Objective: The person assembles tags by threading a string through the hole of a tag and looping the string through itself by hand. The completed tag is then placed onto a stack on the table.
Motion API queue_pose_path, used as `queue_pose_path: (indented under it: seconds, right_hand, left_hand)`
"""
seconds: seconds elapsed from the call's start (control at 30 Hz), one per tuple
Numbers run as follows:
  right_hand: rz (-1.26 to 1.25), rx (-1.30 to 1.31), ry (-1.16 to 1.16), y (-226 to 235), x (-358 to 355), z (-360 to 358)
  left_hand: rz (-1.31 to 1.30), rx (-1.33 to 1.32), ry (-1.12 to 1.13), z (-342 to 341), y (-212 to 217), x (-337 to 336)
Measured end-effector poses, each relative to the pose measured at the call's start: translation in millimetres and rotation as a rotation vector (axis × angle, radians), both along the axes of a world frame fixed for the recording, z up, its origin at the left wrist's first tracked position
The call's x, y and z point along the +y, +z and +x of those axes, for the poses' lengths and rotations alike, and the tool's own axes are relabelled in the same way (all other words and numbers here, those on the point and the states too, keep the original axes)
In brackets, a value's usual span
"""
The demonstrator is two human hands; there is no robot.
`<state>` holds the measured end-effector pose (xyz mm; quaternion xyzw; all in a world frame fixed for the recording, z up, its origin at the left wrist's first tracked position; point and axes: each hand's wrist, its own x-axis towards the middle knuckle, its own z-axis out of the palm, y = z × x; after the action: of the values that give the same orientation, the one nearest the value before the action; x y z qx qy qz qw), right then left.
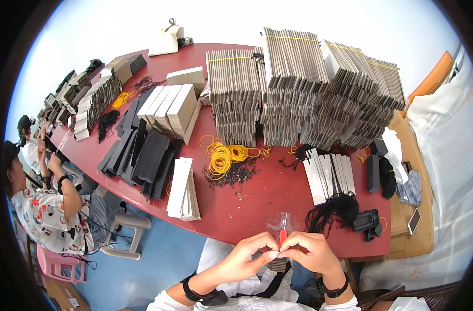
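Close to the table's front edge, my left hand (251, 254) and my right hand (313, 252) meet with fingertips pinched together. What they pinch is too small to make out. Just below the fingertips is a small grey-brown block with striped edges (279, 265), partly hidden by my hands. A slim red object with a pale tip (283, 237) stands right behind the fingertips, beside some crumpled clear plastic (293, 224); I cannot tell whether my fingers touch it. To the right of my hands lie a heap of black cords (332, 212) and a fanned row of white-and-grey slabs (329, 176).
Tall stacks of grey boards (293, 67) stand at the back of the red table (221, 210). Yellow cord (226, 158), black strips (148, 163) and white boards (182, 189) lie left of centre. A phone (414, 221) rests on cardboard at right. Another person (45, 207) sits at left.
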<state>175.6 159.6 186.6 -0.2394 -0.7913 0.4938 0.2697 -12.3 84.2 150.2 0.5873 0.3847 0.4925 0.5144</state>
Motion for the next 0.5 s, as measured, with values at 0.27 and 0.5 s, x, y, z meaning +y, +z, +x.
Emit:
queue_pose_path:
  seconds: [0.27,0.5]
  right_hand:
    - [-0.109,0.022,0.066,-10.4,0.2,4.3]
    - [-0.327,0.057,0.043,-12.8,-4.9,5.1]
  left_hand:
    - [-0.091,-0.109,-0.094,-0.6,-4.8,-0.6]
    - [-0.101,-0.089,-0.115,-1.1,-3.7,0.0]
